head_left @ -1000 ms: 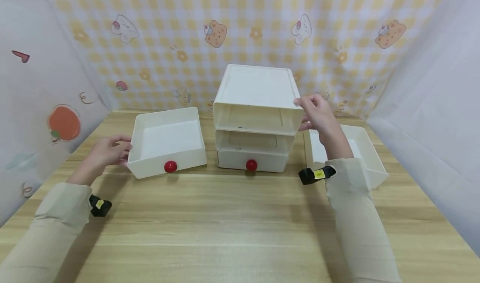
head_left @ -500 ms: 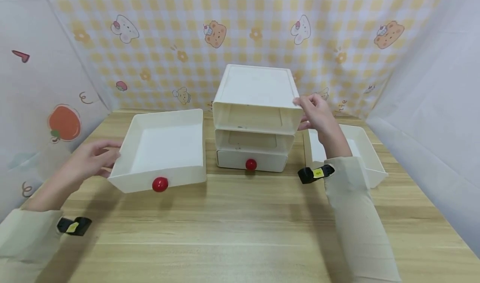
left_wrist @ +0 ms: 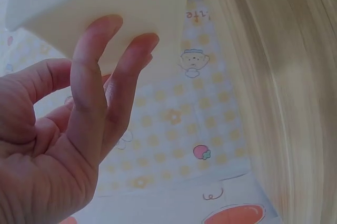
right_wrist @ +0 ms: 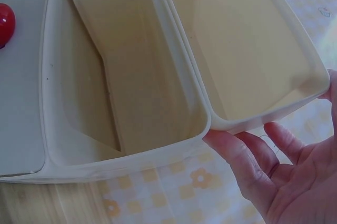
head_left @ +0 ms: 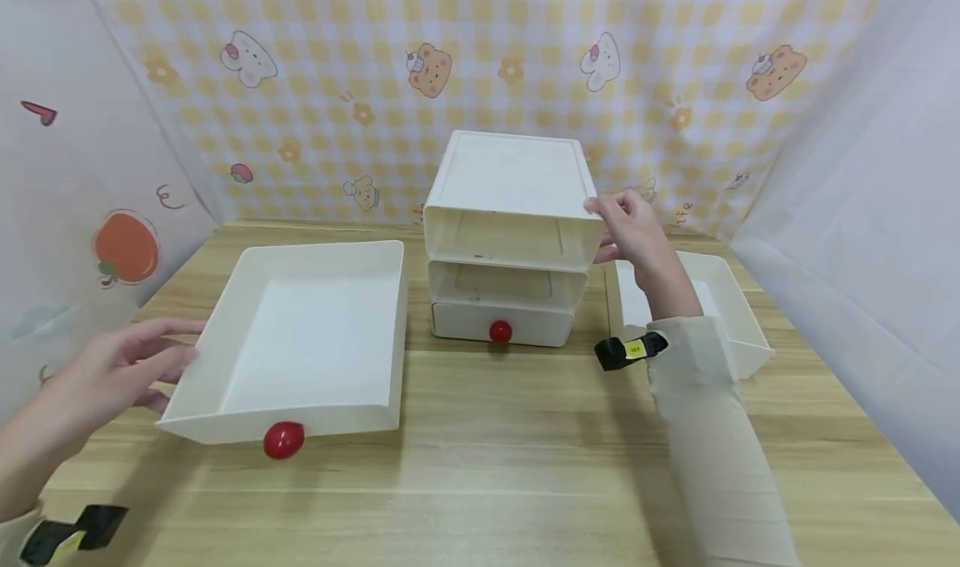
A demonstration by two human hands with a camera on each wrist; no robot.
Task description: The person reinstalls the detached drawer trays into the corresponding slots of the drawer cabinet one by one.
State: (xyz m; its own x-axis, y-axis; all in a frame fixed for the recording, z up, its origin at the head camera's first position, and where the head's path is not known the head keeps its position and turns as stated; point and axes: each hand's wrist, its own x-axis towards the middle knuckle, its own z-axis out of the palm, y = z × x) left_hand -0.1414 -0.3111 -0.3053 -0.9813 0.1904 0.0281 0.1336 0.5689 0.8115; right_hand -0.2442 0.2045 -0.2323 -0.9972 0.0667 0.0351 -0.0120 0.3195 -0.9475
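The left hand (head_left: 112,371) holds the loose drawer (head_left: 300,342) by its left wall, fingers straight against it (front dipping, red knob (head_left: 283,439) nearest), above the worktop (head_left: 510,450) at near left. The right hand (head_left: 633,229), fingers extended, steadies the cabinet (head_left: 510,217), probably bracing it.

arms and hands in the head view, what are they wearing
Both hands are bare: left hand, right hand. The right arm wears a long pale beige fabric sleeve. At each wrist sits a small black strap-on device with a yellow label, right one, left one. No rings or gloves show.
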